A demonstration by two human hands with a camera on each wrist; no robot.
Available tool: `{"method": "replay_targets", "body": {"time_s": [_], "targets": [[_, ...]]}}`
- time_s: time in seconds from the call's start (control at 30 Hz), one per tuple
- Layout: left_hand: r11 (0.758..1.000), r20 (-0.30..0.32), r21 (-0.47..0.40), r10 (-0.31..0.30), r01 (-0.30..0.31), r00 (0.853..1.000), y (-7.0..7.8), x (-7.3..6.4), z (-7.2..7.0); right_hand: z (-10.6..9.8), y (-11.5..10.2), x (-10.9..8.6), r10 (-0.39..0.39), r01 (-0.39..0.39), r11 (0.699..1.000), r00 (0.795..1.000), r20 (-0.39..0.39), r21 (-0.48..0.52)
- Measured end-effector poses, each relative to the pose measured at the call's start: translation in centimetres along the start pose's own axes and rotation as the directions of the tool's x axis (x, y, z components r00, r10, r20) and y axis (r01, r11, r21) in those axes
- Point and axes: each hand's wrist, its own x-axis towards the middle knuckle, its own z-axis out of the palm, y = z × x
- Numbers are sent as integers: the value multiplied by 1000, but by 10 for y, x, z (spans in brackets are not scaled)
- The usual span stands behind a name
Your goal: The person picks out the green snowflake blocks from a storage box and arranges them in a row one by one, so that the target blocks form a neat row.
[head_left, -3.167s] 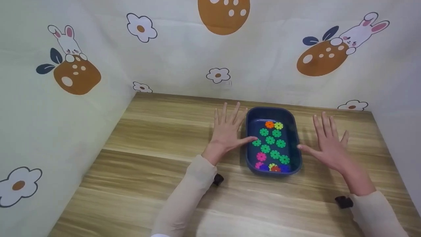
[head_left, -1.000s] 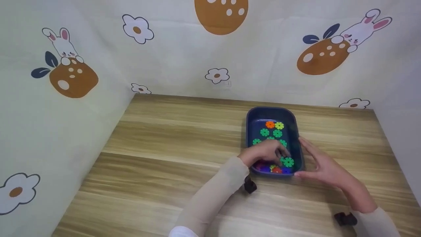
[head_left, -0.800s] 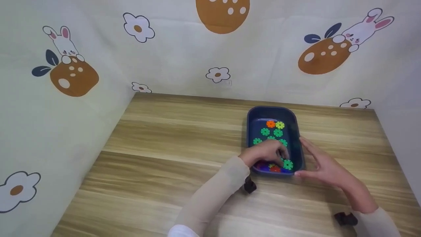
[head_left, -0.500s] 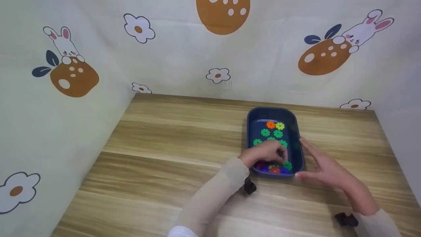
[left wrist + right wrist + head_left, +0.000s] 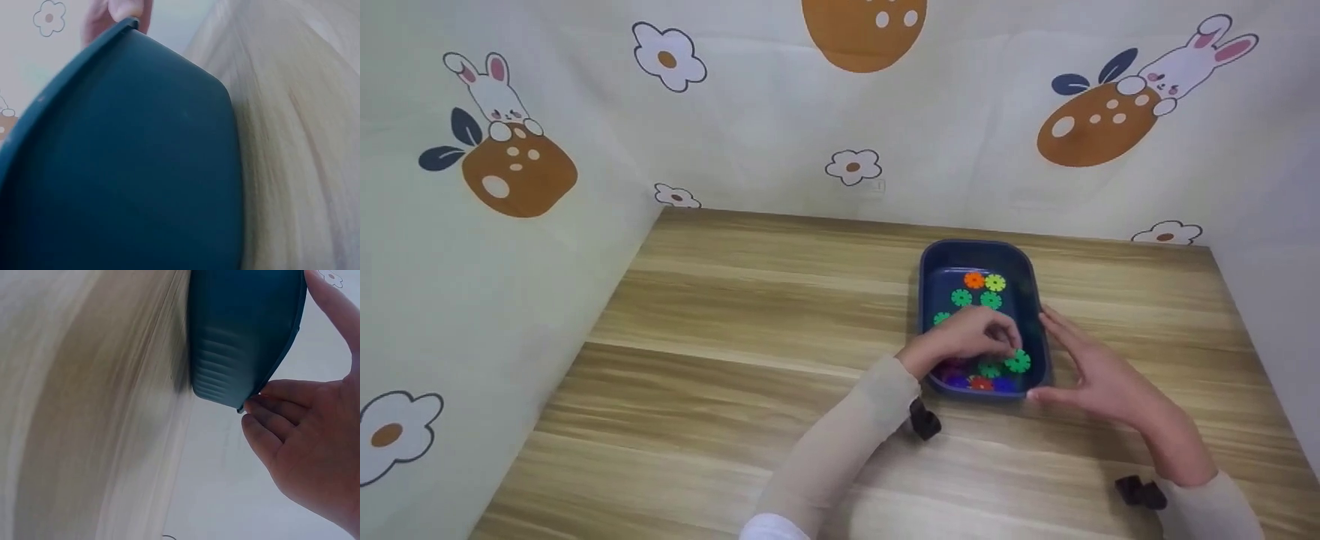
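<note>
The tray (image 5: 979, 255) stands on the table (image 5: 735, 300), right of the middle, its far end near the table's far edge. The left hand (image 5: 969, 334) reaches in over the tray's left edge; thumb and fingertips are together, pinching a green disc (image 5: 1018, 361) toward the near right corner. Whether that disc is clear of the tray floor cannot be told. The right hand (image 5: 1110, 384) has thumb and fingers apart, resting against the tray's outside: thumb at the near right corner, fingertips on the right edge. An orange disc (image 5: 974, 280) and a yellow disc (image 5: 995, 283) lie side by side toward the far end; a red disc (image 5: 981, 383) lies at the near end.
</note>
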Motion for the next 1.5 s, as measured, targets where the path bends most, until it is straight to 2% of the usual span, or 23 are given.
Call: {"method": "replay_targets", "body": {"time_s": [0.13, 0.3, 0.53, 0.7, 0.83, 0.97, 1.07, 1.3, 1.5], "targets": [[997, -67, -79, 17, -22, 998, 1, -2, -1, 1, 2, -1, 23, -23, 1000, 1000, 2, -12], [993, -138, -112, 34, -49, 990, 3, -5, -6, 3, 0, 0, 47, -46, 998, 999, 4, -37], [980, -205, -191, 19, -59, 978, 3, -13, -24, 6, -2, 3, 70, -70, 996, 998, -4, -47], [977, -269, -202, 10, -66, 963, 0, -19, -39, 7, -4, 3, 71, -72, 996, 997, -15, -53], [961, -325, -264, -12, -78, 946, -5, -25, -52, 9, -5, 4, 86, -87, 995, 996, -12, -52], [932, -370, -356, -69, -73, 926, -10, -32, -65, 10, -5, 5, 99, -99, 994, 995, -7, -53], [918, -405, -391, -118, -56, 907, -14, -36, -73, 10, -5, 3, 101, -101, 993, 995, -13, -58], [913, -481, -404, -159, -57, 862, -26, -46, -90, 7, -6, 2, 92, -93, 995, 995, -25, -38], [915, -544, -398, -177, -67, 820, -41, -53, -97, 8, -6, 2, 98, -98, 995, 995, -20, -27]]}}
